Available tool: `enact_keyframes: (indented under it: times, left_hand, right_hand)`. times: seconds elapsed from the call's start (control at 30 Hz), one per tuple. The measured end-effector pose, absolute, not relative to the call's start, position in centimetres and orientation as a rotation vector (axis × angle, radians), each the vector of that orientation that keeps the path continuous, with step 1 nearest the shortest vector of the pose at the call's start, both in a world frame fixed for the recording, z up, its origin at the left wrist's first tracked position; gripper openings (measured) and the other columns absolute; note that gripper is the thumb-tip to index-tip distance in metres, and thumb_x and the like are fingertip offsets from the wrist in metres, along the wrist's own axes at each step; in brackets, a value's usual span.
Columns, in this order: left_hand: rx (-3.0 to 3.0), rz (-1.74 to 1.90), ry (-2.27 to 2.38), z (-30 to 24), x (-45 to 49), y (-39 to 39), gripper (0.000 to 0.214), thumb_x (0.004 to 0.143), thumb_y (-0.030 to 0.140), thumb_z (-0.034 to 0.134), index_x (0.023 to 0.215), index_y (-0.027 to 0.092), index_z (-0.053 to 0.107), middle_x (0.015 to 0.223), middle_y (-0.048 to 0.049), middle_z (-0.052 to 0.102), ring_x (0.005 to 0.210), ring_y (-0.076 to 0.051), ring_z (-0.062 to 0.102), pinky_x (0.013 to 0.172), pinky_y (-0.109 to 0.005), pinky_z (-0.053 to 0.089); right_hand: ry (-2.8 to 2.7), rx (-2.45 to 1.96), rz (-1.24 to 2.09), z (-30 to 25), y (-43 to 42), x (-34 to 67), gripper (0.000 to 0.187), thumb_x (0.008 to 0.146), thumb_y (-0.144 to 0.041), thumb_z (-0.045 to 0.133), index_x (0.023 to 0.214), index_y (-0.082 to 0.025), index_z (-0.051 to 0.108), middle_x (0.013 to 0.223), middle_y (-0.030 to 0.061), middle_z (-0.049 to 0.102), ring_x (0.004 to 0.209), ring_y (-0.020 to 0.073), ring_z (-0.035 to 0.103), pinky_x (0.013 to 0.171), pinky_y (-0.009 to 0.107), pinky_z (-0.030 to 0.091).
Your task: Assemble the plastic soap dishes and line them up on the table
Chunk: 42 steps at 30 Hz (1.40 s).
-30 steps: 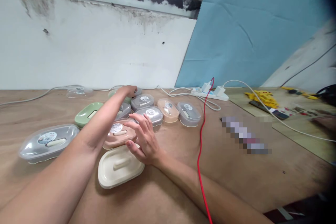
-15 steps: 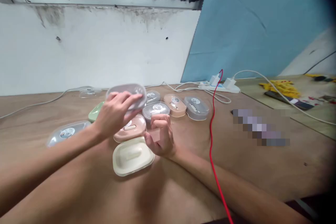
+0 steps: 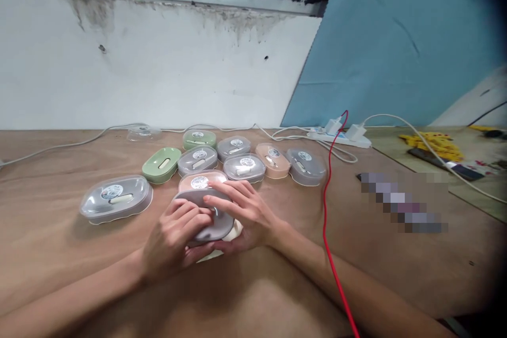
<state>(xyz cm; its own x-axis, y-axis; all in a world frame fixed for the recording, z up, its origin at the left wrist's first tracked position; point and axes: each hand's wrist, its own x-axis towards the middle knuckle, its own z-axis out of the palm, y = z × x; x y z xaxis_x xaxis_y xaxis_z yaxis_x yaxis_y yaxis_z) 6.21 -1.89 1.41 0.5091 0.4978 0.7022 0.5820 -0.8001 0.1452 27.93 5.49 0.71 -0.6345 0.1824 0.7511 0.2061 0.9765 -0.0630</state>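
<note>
Both hands grip a grey oval soap box, tilted up at the near middle of the table. My left hand is closed on its left side, fingers bent over the face. At the opposite edge, my right hand is closed on it, with fingers reaching across the top and the thumb below. A cream soap box part shows partly behind and under the hands; most of it is hidden. Just beyond the fingers sits a peach soap box with a round label, partly covered.
Several lidded boxes stand behind, among them a green box and a peach box. A grey box lies at left. A red cable crosses the table right of my hands, from a power strip.
My left hand has brought the grey soap box down and nearer. My right hand, curled beside the cream part before, now holds the box too. The view has shifted slightly.
</note>
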Motion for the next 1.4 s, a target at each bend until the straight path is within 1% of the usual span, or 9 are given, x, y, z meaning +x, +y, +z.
enact_keyframes:
  times: [0.13,0.27,0.4,0.67,0.87,0.97,1.07,1.27,1.4]
  left_hand:
    - [-2.63,-1.113,-0.892,1.6,5.0,-2.2,0.025,0.092,0.023,0.067,0.115,0.017,0.059,0.111,-0.0109,0.076,0.099,-0.026,0.068,0.097,-0.045,0.045]
    - [-2.586,-1.022,-0.816,1.4,2.7,-2.7,0.056,0.087,0.049,0.069,0.13,0.015,0.057,0.135,-0.0211,0.062,0.124,-0.039,0.057,0.11,-0.061,0.039]
    - [-2.629,-0.904,-0.911,1.3,1.1,-2.6,0.08,0.079,0.062,0.078,0.14,0.017,0.051,0.14,-0.0216,0.053,0.125,-0.041,0.055,0.103,-0.058,0.048]
    - [-2.898,-0.828,-1.05,1.2,1.4,-1.8,0.067,0.085,0.041,0.077,0.141,0.019,0.05,0.13,-0.018,0.057,0.107,-0.03,0.068,0.08,-0.04,0.063]
    - [-3.021,-0.895,-1.091,1.2,0.9,-1.4,0.075,0.079,0.029,0.076,0.146,0.021,0.044,0.139,-0.019,0.053,0.122,-0.034,0.064,0.093,-0.045,0.063]
    - [-3.019,-0.863,-1.12,1.3,0.7,-1.3,0.077,0.079,0.031,0.077,0.148,0.023,0.044,0.141,-0.019,0.052,0.125,-0.036,0.062,0.097,-0.049,0.062]
    - [-3.014,-0.86,-1.107,1.3,0.6,-1.3,0.081,0.079,0.037,0.081,0.15,0.023,0.043,0.142,-0.0192,0.052,0.127,-0.036,0.062,0.098,-0.049,0.061]
    - [-3.003,-0.912,-1.113,1.3,1.1,-1.4,0.085,0.075,0.029,0.079,0.152,0.022,0.043,0.144,-0.018,0.052,0.127,-0.036,0.062,0.099,-0.047,0.06]
    - [-3.004,-0.863,-1.129,1.2,1.0,-1.3,0.082,0.074,0.031,0.08,0.148,0.023,0.045,0.143,-0.0173,0.053,0.124,-0.035,0.063,0.096,-0.047,0.061]
  right_hand:
    - [-2.252,-0.236,-0.061,0.7,6.3,28.6,0.075,0.087,-0.064,0.073,0.144,-0.02,0.054,0.135,0.0186,0.067,0.12,0.0296,0.066,0.095,0.042,0.054]
    - [-2.15,-0.187,-0.026,0.5,6.7,28.9,0.078,0.085,-0.074,0.064,0.14,-0.019,0.058,0.12,0.0169,0.072,0.103,0.0298,0.072,0.083,0.043,0.057]
    - [-2.157,-0.114,0.109,0.4,6.6,28.8,0.077,0.084,-0.074,0.06,0.136,-0.017,0.059,0.11,0.0147,0.072,0.091,0.0264,0.072,0.073,0.039,0.06]
    - [-2.406,-0.236,0.283,0.9,6.8,29.2,0.067,0.086,-0.066,0.06,0.134,-0.019,0.055,0.111,0.0118,0.071,0.083,0.0232,0.07,0.066,0.035,0.059]
    - [-2.471,-0.234,0.372,1.0,6.6,29.5,0.084,0.078,-0.068,0.071,0.143,-0.019,0.05,0.122,0.0125,0.068,0.097,0.0251,0.07,0.076,0.036,0.06]
    - [-2.454,-0.226,0.37,0.8,6.4,29.4,0.084,0.077,-0.062,0.074,0.145,-0.02,0.049,0.125,0.0125,0.068,0.101,0.0252,0.07,0.081,0.036,0.059]
    - [-2.459,-0.24,0.366,0.8,6.2,29.3,0.084,0.076,-0.061,0.074,0.146,-0.022,0.05,0.128,0.0121,0.067,0.1,0.0248,0.071,0.083,0.037,0.059]
    - [-2.506,-0.25,0.395,1.2,5.7,29.2,0.099,0.072,-0.075,0.077,0.152,-0.025,0.046,0.136,0.0122,0.063,0.107,0.0266,0.069,0.09,0.04,0.058]
    - [-2.623,-0.337,0.448,1.8,5.3,29.0,0.109,0.067,-0.069,0.084,0.157,-0.024,0.041,0.142,0.0137,0.059,0.115,0.03,0.066,0.09,0.042,0.058]
